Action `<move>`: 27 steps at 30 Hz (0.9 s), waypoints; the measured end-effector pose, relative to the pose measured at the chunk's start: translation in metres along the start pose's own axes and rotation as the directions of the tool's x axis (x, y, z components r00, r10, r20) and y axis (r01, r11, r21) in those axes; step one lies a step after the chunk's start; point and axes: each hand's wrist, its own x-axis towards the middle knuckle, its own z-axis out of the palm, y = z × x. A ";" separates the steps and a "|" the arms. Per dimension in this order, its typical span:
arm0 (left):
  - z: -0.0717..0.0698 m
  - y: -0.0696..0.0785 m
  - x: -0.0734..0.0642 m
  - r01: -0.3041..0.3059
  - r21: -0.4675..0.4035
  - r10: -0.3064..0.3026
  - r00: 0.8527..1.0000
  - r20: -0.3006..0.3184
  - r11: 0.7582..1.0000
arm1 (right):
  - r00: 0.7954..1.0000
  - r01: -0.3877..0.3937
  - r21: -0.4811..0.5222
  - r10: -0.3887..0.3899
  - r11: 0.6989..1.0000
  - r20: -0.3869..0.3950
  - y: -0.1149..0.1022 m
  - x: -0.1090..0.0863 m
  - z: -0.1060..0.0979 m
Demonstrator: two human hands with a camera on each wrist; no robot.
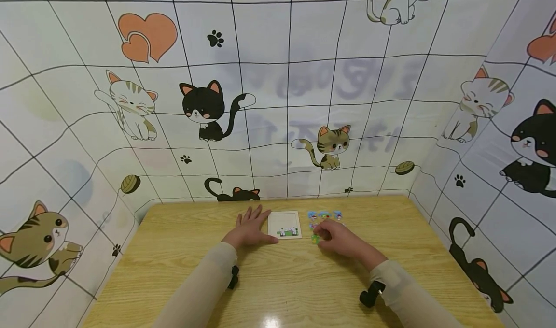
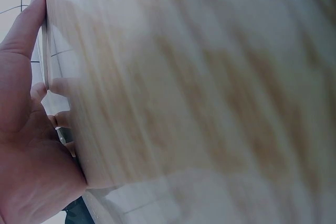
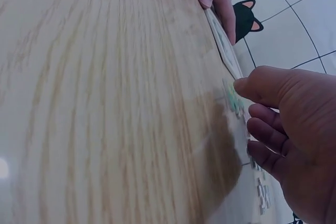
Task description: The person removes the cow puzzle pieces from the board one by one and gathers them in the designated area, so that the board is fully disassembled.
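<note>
A square puzzle tray [image 1: 284, 221] with a pale rim lies on the table, a few joined pieces [image 1: 287, 232] with green and white print along its lower edge. My left hand [image 1: 248, 229] rests at the tray's left side, its fingers spread and its thumb along the near left corner. Over the loose puzzle pieces [image 1: 325, 214] to the right, my right hand [image 1: 340, 238] hovers with loosely bent fingers. A green piece [image 1: 315, 239] lies right by its thumb and fingertips. In the right wrist view, the thumb overlaps this green piece [image 3: 231, 97]; the index fingertip is hidden.
The wood-grain table [image 1: 278, 279] meets a cat-print cloth wall [image 1: 269, 101] right behind the tray and pieces. More such cloth stands at the left and right sides. Each wrist wears a black strap device [image 1: 371, 294].
</note>
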 end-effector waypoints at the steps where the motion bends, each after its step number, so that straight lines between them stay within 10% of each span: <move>1: 0.000 0.000 0.000 0.000 -0.001 0.000 1.000 0.000 1.000 | 1.000 -0.009 0.002 0.009 1.000 -0.006 -0.002 0.000 0.000; 27: 0.002 0.001 0.001 0.005 0.016 -0.005 1.000 -0.001 1.000 | 0.993 0.067 -0.234 -0.041 0.970 0.114 -0.057 0.071 0.034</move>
